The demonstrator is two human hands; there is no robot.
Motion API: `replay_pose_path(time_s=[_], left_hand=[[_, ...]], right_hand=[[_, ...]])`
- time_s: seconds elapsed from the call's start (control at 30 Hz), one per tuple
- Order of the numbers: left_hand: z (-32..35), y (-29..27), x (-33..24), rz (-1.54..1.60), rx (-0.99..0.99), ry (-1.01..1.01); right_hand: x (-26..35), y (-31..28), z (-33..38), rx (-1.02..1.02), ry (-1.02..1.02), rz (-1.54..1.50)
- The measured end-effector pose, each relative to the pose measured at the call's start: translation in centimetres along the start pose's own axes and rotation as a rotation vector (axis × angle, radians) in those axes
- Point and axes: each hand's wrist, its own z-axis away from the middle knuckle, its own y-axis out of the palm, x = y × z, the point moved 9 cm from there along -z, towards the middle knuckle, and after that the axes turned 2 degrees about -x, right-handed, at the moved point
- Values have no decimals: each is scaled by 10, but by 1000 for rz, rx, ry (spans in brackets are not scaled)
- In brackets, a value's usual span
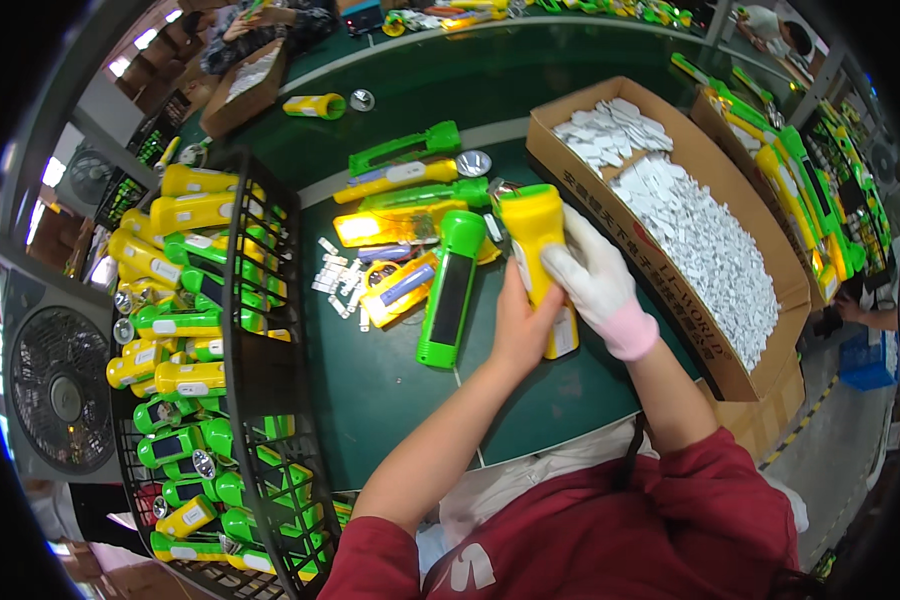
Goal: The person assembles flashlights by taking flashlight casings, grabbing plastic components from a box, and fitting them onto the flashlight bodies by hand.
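Note:
Both hands are closed round a yellow flashlight that stands head-up over the green table. My bare left hand grips its body from the left. My right hand, in a white glove with a pink cuff, wraps its right side. To the left lies a green flashlight with a dark panel along it. Beyond it are yellow and green flashlight shells, some with blue battery cells. Small white pieces lie scattered beside them.
A black crate full of yellow and green flashlights stands at my left. At right a cardboard box holds many white pieces. A fan stands far left. A loose yellow flashlight body lies on the far belt; other people work beyond.

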Motion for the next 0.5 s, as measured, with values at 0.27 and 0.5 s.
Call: replay_pose_path(time_s=[0.27, 0.5], left_hand=[[18, 14, -74, -501, 89, 680], [32, 25, -83, -706, 99, 813]], right_hand=[[84, -102, 50, -228, 54, 68], [83, -32, 87, 238, 159, 942]])
